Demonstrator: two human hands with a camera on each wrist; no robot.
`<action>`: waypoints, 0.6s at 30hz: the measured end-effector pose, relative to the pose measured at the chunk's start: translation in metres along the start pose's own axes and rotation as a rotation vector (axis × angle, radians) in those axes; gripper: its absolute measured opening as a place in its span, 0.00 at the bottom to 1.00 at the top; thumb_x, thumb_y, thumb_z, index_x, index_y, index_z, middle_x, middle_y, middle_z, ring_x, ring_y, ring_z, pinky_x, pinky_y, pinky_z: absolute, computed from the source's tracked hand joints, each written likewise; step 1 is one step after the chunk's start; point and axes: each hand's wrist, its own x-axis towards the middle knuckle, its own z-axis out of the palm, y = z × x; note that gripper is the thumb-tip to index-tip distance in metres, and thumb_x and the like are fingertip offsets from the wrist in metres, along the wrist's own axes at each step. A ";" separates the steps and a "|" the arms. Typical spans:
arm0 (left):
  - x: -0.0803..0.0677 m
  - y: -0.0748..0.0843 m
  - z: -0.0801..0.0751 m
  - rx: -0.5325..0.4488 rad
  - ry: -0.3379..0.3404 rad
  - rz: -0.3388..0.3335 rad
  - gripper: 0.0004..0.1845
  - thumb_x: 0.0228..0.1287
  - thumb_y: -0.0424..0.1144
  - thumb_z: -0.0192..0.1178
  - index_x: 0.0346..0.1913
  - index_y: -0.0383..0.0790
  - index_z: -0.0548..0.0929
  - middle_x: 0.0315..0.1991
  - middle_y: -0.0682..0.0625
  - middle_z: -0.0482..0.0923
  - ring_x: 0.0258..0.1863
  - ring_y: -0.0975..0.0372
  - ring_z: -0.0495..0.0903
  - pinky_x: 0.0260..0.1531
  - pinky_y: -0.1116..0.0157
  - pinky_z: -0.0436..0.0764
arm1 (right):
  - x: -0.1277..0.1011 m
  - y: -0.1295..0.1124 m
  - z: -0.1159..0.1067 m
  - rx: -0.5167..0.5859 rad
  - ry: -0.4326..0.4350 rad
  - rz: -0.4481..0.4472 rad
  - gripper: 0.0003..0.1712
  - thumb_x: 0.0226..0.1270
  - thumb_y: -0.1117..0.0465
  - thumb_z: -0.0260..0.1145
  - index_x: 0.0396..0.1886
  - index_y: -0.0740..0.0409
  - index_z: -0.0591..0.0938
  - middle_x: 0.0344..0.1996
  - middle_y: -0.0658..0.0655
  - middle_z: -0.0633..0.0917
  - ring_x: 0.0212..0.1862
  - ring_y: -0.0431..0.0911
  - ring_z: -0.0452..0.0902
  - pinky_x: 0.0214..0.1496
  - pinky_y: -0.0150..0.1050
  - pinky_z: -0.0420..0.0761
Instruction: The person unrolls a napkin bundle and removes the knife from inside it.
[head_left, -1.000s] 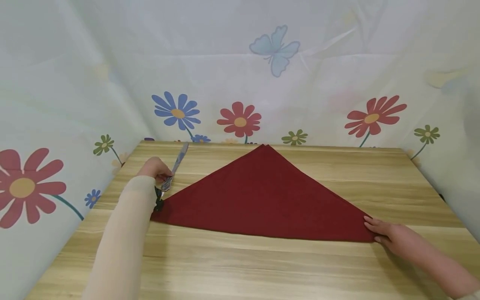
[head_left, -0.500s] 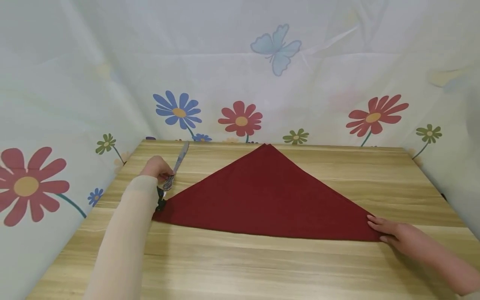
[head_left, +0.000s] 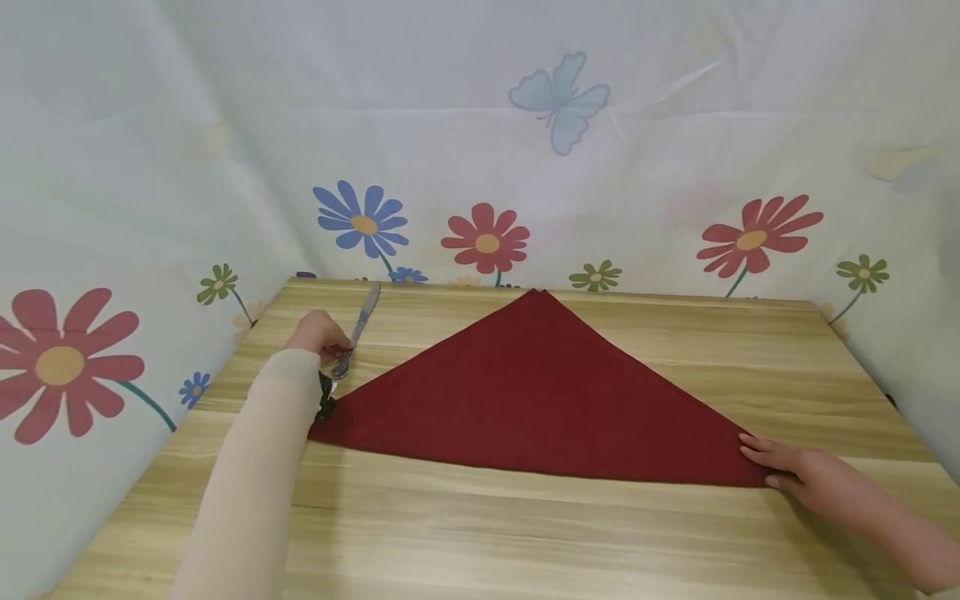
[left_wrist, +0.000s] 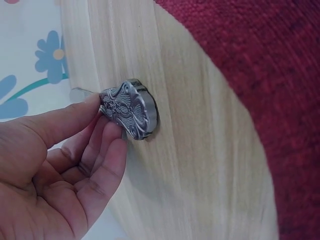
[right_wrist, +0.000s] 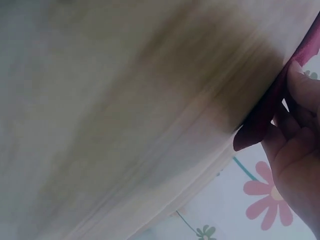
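Left hand [head_left: 318, 333] reaching forward on an outstretched, sleeved arm, fingers [left_wrist: 95, 165] loosely curling; right hand [head_left: 798, 475] lying low, fingers extending flat, bare forearm trailing.

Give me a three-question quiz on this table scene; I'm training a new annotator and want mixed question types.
1. True or false: the left hand touches the ornate handle end of the knife.
2. Which part of the red cloth does the right hand rest on?
A. its far tip
B. its right corner
C. its middle
3. Fill in: the cloth lies on the wooden table folded into a ____.

Key
1. True: in the left wrist view the fingers touch the patterned handle end.
2. B: the fingertips rest on the right corner.
3. triangle
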 end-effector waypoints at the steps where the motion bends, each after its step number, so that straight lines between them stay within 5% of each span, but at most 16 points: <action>1: 0.000 0.000 0.000 -0.006 0.000 -0.001 0.10 0.64 0.29 0.67 0.38 0.20 0.84 0.15 0.53 0.78 0.18 0.67 0.78 0.27 0.70 0.84 | 0.000 0.000 0.000 0.002 0.005 0.001 0.24 0.58 0.64 0.75 0.57 0.61 0.87 0.65 0.17 0.56 0.62 0.11 0.54 0.48 0.09 0.68; 6: -0.001 -0.002 -0.001 -0.021 0.006 0.001 0.07 0.64 0.29 0.67 0.34 0.24 0.83 0.15 0.53 0.77 0.18 0.67 0.77 0.27 0.70 0.84 | 0.001 0.000 -0.001 -0.006 -0.016 0.031 0.24 0.60 0.63 0.74 0.58 0.60 0.86 0.66 0.20 0.58 0.63 0.12 0.55 0.49 0.11 0.70; 9: -0.002 -0.004 -0.001 -0.025 0.006 0.008 0.08 0.64 0.30 0.67 0.34 0.24 0.83 0.16 0.53 0.77 0.18 0.67 0.78 0.28 0.69 0.85 | 0.005 -0.004 -0.006 -0.038 -0.062 0.096 0.25 0.62 0.61 0.74 0.59 0.60 0.86 0.70 0.37 0.75 0.64 0.21 0.70 0.48 0.20 0.78; 12: 0.001 -0.007 -0.003 -0.018 0.007 0.026 0.11 0.66 0.34 0.66 0.34 0.26 0.83 0.17 0.53 0.77 0.19 0.67 0.77 0.28 0.69 0.83 | 0.008 -0.015 -0.015 -0.048 -0.053 0.190 0.24 0.64 0.60 0.73 0.59 0.60 0.85 0.61 0.60 0.86 0.57 0.43 0.85 0.46 0.34 0.84; 14: 0.001 -0.007 -0.007 -0.012 0.015 0.070 0.14 0.69 0.38 0.64 0.36 0.25 0.83 0.20 0.52 0.79 0.22 0.66 0.78 0.29 0.68 0.84 | 0.010 -0.022 -0.024 -0.042 0.035 0.239 0.19 0.65 0.59 0.73 0.54 0.60 0.87 0.52 0.64 0.88 0.49 0.45 0.87 0.41 0.37 0.84; 18: -0.014 0.004 -0.022 0.016 0.071 0.258 0.22 0.77 0.44 0.54 0.53 0.23 0.80 0.39 0.39 0.85 0.37 0.55 0.85 0.42 0.60 0.87 | 0.014 -0.037 -0.050 0.059 0.345 0.306 0.07 0.68 0.63 0.70 0.39 0.65 0.86 0.35 0.60 0.87 0.39 0.19 0.72 0.35 0.23 0.74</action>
